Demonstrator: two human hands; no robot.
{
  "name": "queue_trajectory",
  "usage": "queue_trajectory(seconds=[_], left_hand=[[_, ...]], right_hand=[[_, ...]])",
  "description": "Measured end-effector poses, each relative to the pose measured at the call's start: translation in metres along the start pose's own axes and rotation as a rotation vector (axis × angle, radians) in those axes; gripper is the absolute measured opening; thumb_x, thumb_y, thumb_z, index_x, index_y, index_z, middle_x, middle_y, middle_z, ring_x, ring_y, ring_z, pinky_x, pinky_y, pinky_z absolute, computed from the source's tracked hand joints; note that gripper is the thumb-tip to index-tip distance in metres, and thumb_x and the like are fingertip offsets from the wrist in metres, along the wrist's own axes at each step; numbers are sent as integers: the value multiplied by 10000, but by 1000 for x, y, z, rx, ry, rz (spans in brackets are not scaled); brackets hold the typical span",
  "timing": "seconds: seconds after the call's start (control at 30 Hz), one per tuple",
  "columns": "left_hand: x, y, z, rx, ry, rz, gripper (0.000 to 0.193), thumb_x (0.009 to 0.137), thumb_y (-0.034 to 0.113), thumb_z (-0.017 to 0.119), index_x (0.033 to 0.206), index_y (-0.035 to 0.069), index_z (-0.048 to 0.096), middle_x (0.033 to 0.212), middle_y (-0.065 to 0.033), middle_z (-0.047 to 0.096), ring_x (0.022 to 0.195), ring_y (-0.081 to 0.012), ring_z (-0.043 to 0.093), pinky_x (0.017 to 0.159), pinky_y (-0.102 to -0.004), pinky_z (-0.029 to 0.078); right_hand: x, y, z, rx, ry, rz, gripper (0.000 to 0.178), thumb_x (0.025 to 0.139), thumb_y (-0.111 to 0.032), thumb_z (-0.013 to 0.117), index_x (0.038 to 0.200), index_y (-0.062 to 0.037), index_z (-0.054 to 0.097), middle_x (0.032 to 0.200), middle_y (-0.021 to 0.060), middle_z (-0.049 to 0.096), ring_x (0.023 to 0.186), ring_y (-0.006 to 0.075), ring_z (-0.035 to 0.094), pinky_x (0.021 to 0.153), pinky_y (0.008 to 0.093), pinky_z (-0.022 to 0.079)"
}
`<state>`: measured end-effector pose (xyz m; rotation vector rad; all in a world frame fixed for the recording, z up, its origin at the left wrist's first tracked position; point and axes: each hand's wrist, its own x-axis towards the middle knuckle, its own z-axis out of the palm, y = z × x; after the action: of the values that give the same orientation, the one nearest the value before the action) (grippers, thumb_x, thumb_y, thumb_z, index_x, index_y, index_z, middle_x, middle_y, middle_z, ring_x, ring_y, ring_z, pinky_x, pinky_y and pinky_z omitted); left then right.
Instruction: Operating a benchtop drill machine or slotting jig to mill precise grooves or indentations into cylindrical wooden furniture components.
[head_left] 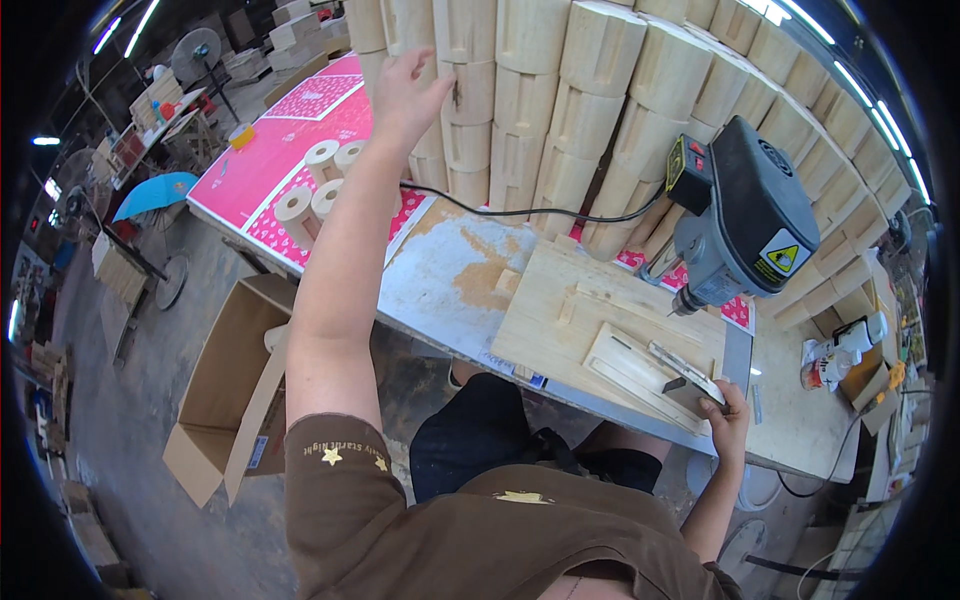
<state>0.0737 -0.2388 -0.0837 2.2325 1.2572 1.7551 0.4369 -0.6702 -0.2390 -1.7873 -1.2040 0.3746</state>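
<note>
Stack of pale wooden cylinders (520, 120), notched, several tiers high, along the far side of the counter. Counter (425, 290), partly under pink patterned sheeting, sawdust scattered on its bare surface. Cardboard box (215, 410), flaps open, on the floor at left. Drill press (755, 210), grey and dark, its chuck above the right part of the work area; black cable running left from it. Flat wooden board (530, 325) on the counter, below the chuck. Short hollow cylinders (297, 217), grouped upright on the pink sheeting. Left hand (412, 95), raised before the stack, fingers parted, holding nothing visible; contact cannot be told. Right hand (728, 408), fingers closed on the near end of a slim strip (682, 362), tilted over the board's right part
</note>
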Motion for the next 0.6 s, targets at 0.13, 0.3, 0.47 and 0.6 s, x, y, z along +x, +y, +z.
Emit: queue_trajectory(seconds=[0.13,0.3,0.47,0.6], left_hand=[[43,64,9,-108,170,235,433,730,135,718,1121,16,579,1016,-134,618,926,-187,591,785,-285,478],[116,98,22,146,190,-99,819,667,388,747,1299,62,342,1204,-170,477,1133,-334,453,951,-411,387],[143,103,53,400,361,-333,847,624,411,774,1260,17,376,1138,-205,492,1072,-337,487,917,-419,407],[131,92,67,328,534,-335,811,636,378,771,1263,41,382,1141,-203,501,1067,-344,492,902,-433,407]], right_hand=[[1,-9,2,-53,23,-36,260,670,45,658,921,-3,609,761,51,526,730,159,502,676,252,397],[2,-22,3,-66,24,-20,245,649,61,649,885,3,617,756,55,531,714,167,503,666,255,396],[0,-22,3,-72,35,-25,255,636,67,648,880,-1,621,753,61,537,711,179,512,658,263,404],[4,-22,7,-65,35,-37,271,632,61,654,893,-5,622,748,64,535,708,180,512,654,264,405]])
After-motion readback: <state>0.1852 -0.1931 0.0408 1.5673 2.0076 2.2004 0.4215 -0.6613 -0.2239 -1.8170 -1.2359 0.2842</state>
